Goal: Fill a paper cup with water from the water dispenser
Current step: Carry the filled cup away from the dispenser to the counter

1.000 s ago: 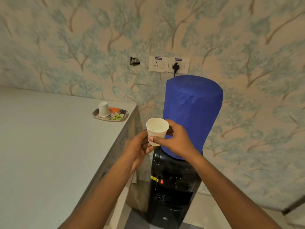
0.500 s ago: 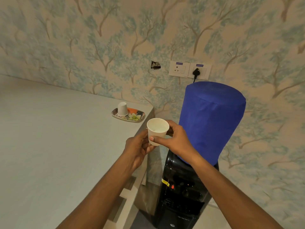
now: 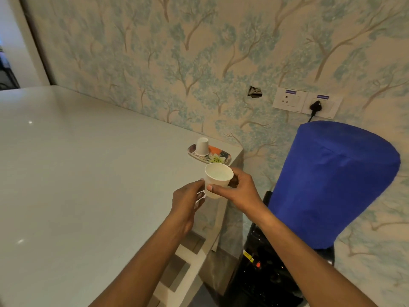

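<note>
A white paper cup (image 3: 218, 180) is upright in the air near the counter's right corner. My right hand (image 3: 240, 192) wraps its thumb and fingers round the cup's side. My left hand (image 3: 186, 202) touches the cup's left side, pinching its small paper handle. The inside of the cup looks pale; I cannot tell whether it holds water. The water dispenser (image 3: 265, 278) is black and stands low at the right, with a blue-covered bottle (image 3: 332, 185) on top. Its taps are not visible.
A wide white counter (image 3: 77, 185) fills the left. Near its far right corner a floral tray (image 3: 219, 157) carries an upturned white cup (image 3: 201, 146). Wall sockets (image 3: 306, 103) with a black plug sit above the bottle.
My view has swung left, so the dispenser now sits further right and the counter fills more of the frame. Both hands hold the cup as before, now over the counter's corner.
</note>
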The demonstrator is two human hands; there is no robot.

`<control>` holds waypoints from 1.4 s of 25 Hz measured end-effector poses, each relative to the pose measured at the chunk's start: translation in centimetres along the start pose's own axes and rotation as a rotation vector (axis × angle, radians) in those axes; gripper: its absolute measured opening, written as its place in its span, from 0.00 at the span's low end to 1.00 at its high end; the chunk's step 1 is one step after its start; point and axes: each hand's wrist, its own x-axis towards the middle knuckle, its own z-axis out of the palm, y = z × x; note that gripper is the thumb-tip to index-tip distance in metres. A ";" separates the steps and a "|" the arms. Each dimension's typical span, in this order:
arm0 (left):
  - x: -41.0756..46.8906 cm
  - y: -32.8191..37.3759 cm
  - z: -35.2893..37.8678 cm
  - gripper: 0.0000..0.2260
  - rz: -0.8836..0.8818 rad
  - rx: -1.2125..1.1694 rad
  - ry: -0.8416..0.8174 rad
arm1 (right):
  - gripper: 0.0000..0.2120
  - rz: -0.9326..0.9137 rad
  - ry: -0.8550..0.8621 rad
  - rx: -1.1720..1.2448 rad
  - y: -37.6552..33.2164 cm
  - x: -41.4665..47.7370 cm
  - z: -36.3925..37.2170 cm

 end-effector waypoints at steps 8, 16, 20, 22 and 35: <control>1.1 2.1 -4.8 0.08 0.311 0.144 0.098 | 0.34 -0.008 -0.061 0.023 1.0 3.5 6.5; 4.2 2.8 -9.9 0.10 0.311 0.114 0.144 | 0.31 0.007 -0.129 0.023 2.5 6.8 13.0; 5.9 2.2 -12.1 0.14 0.261 0.140 0.164 | 0.29 0.031 -0.144 0.006 3.6 7.7 15.9; 6.8 2.1 -13.2 0.17 0.233 0.141 0.175 | 0.30 0.042 -0.153 -0.001 4.2 8.0 17.2; 10.5 -0.4 -15.8 0.18 0.201 0.224 0.223 | 0.30 0.058 -0.170 0.016 6.9 8.7 20.6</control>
